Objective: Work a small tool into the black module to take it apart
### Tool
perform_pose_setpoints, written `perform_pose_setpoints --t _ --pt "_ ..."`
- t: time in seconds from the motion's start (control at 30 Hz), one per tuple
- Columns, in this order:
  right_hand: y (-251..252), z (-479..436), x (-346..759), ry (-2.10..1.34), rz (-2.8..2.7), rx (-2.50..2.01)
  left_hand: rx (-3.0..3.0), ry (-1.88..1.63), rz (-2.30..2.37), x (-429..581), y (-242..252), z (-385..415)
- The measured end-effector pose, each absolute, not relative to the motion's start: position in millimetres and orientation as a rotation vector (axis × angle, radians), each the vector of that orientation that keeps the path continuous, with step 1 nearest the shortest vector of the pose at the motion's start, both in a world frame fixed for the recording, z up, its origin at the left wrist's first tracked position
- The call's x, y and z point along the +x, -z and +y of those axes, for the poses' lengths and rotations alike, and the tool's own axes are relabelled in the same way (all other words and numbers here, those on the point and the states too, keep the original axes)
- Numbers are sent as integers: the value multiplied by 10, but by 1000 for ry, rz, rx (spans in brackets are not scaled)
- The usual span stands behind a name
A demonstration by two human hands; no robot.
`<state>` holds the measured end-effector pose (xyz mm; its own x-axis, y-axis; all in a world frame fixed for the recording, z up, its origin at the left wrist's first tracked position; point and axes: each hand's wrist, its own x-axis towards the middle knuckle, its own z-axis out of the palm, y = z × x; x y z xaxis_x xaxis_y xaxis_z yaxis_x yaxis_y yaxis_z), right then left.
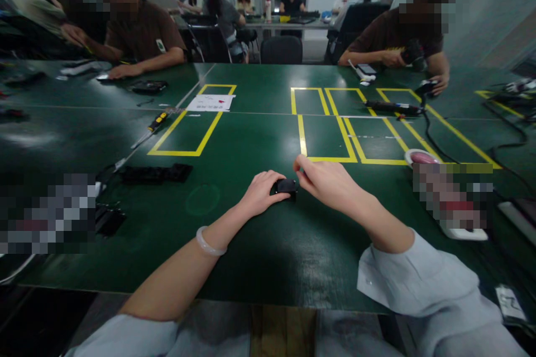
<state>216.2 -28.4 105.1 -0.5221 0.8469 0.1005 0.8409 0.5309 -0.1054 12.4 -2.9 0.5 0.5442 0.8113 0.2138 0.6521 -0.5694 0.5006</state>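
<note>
A small black boxy part (286, 186) lies on the green table (251, 245) in front of me. My left hand (262, 192) is curled over its left side, fingers closed on it, and a pale bangle (209, 243) sits on that wrist. My right hand (324, 178) rests at the part's right edge with thumb and forefinger pinched together just above it. What the pinch holds, if anything, is too small to make out.
A flat black part (156, 173) and a yellow-handled screwdriver (148, 133) lie to the left. Yellow tape boxes (326, 139) mark the table beyond. A pink-topped dish (421, 157) and cables (435, 139) sit right. Other people work along the far edge.
</note>
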Motion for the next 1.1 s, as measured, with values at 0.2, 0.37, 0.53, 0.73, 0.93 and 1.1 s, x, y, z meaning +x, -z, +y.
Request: perform_pose_setpoints --t 0.2,0.37,0.53,0.73,0.93,1.1 --pt "-1043 -276 2158 -52 -2624 -1483 2431 -616 1192 120 17 -21" --pt "-1049 -280 2158 -59 -2621 -1459 2422 -611 1199 119 15 -23" --pt "-1060 -290 2151 -94 -2596 -1462 2412 -610 1196 121 4 -28" --pt "-1047 -260 2169 -68 -2613 -1486 2404 -604 1192 120 10 -28" --pt "-1038 -266 2184 -66 -2641 -1441 2409 -598 1201 120 11 -27" --pt "-1043 -280 2179 -96 -2625 -1404 2393 -596 1206 126 2 -26"
